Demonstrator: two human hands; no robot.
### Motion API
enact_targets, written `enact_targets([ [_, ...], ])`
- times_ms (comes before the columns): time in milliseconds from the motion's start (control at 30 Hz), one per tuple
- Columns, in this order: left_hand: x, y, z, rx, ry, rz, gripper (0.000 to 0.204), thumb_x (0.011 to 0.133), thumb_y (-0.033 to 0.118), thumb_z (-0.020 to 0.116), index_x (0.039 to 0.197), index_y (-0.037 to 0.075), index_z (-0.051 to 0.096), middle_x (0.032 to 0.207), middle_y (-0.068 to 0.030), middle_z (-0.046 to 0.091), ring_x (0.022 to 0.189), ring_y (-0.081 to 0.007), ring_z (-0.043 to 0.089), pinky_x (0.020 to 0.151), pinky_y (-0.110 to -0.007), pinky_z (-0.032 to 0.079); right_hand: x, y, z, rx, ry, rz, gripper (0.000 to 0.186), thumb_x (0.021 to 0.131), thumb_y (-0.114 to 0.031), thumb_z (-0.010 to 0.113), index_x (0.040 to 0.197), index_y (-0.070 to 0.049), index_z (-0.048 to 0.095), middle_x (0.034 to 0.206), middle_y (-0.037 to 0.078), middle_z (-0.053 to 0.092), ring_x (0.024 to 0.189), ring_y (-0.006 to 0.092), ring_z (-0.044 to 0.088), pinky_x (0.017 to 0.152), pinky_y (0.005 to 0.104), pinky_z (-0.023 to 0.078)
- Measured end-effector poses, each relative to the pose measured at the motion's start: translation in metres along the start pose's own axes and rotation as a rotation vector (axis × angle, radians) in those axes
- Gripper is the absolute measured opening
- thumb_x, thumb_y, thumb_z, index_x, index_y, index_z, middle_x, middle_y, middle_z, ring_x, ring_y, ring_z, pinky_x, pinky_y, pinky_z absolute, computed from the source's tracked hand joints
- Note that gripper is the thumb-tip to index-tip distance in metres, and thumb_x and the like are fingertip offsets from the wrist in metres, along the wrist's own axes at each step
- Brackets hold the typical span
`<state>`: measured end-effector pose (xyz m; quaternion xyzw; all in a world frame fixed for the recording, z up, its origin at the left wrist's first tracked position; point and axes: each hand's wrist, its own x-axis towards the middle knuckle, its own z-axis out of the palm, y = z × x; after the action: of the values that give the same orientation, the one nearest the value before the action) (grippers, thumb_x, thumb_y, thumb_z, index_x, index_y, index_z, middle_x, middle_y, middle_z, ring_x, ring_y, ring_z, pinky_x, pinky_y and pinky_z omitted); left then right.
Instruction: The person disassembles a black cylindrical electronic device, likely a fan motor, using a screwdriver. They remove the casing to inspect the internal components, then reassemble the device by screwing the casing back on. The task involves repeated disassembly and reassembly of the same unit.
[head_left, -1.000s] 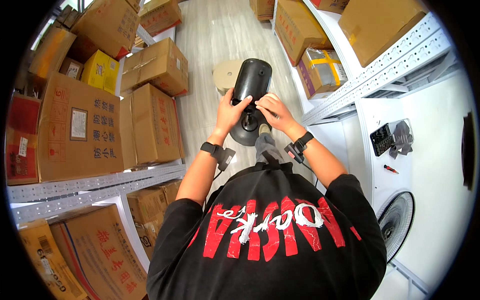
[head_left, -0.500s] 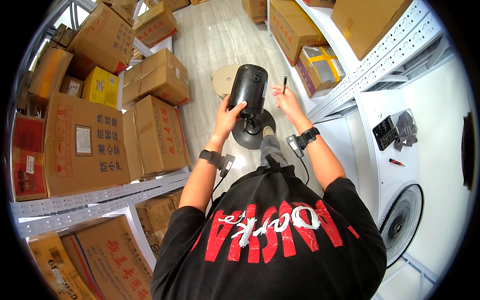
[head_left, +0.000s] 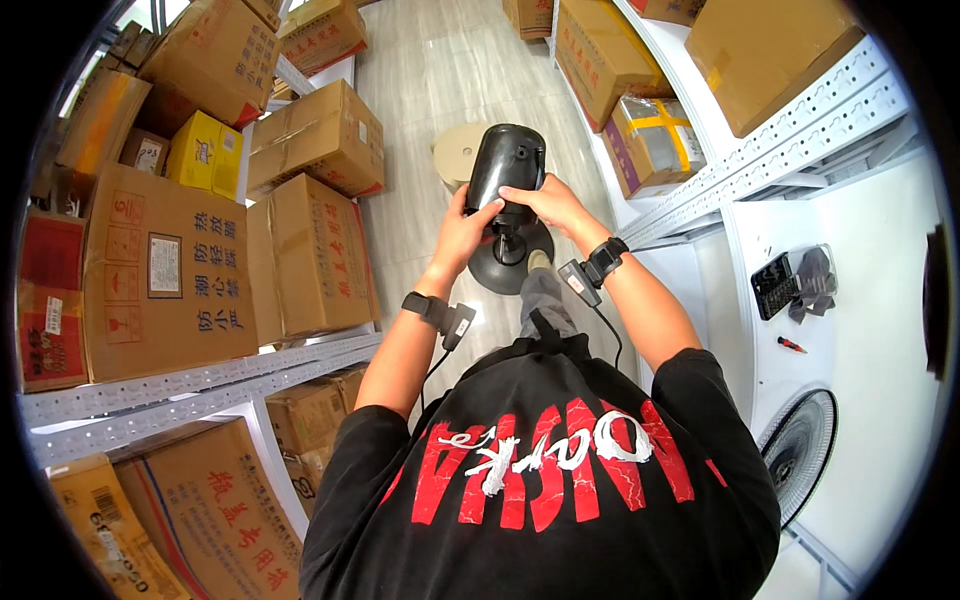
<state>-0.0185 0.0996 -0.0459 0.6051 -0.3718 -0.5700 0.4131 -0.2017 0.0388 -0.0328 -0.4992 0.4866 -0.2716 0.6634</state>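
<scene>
A black fan motor housing [head_left: 500, 160] stands on a short neck above a round black base [head_left: 490, 275] on the floor. My left hand [head_left: 462, 232] grips its lower left side, thumb across the front. From the right, my right hand [head_left: 560, 207] is wrapped round the lower right side, its thumb lying on the front near the left thumb. The right fingers are mostly hidden behind the housing. Whether they still hold the small dark rod seen earlier, I cannot tell. Each wrist wears a black strap with a small cabled device.
Racks of cardboard boxes [head_left: 165, 270] line the left, and further cartons [head_left: 605, 60] stand on the right shelves. A round beige disc [head_left: 458, 150] lies behind the housing. On the right shelf are a black tool set [head_left: 773, 287], a small red screwdriver [head_left: 791, 345] and a fan grille [head_left: 800, 455].
My right hand has moved left from beside the housing onto its lower right side. The dark rod in its fingers has gone out of sight. My left hand keeps its hold.
</scene>
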Motion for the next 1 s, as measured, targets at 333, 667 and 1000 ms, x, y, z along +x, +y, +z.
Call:
enact_targets([
  [333, 0.001, 0.000, 0.007, -0.232, 0.039, -0.035, 0.068, 0.090, 0.026, 0.070, 0.146, 0.017, 0.034, 0.121, -0.0053, 0.054, 0.099, -0.0173, 0.058, 0.080, -0.038, 0.051, 0.009, -0.018, 0.009, -0.117, 0.129, 0.051, 0.048, 0.078, -0.039, 0.080, 0.106, 0.000, 0.074, 0.097, 0.012, 0.074, 0.086, 0.0206, 0.071, 0.075, 0.0325, 0.053],
  [667, 0.006, -0.019, 0.013, -0.210, 0.196, -0.099, 0.070, 0.085, 0.041, 0.076, 0.131, 0.005, 0.039, 0.114, -0.0050, 0.056, 0.090, -0.0133, 0.056, 0.075, -0.033, 0.047, 0.002, -0.033, 0.014, -0.055, 0.164, 0.117, 0.049, 0.076, -0.038, 0.082, 0.105, 0.001, 0.073, 0.096, 0.010, 0.073, 0.083, 0.0187, 0.069, 0.069, 0.0321, 0.051],
  [1000, 0.010, -0.013, 0.001, -0.112, 0.154, -0.024, 0.078, 0.082, 0.049, 0.078, 0.129, -0.001, 0.041, 0.114, -0.0097, 0.057, 0.096, -0.0175, 0.056, 0.081, -0.035, 0.047, 0.022, -0.017, -0.001, -0.218, 0.046, 0.096, 0.057, 0.075, -0.053, 0.081, 0.105, -0.005, 0.072, 0.087, 0.004, 0.066, 0.069, 0.0124, 0.056, 0.054, 0.0300, 0.040],
])
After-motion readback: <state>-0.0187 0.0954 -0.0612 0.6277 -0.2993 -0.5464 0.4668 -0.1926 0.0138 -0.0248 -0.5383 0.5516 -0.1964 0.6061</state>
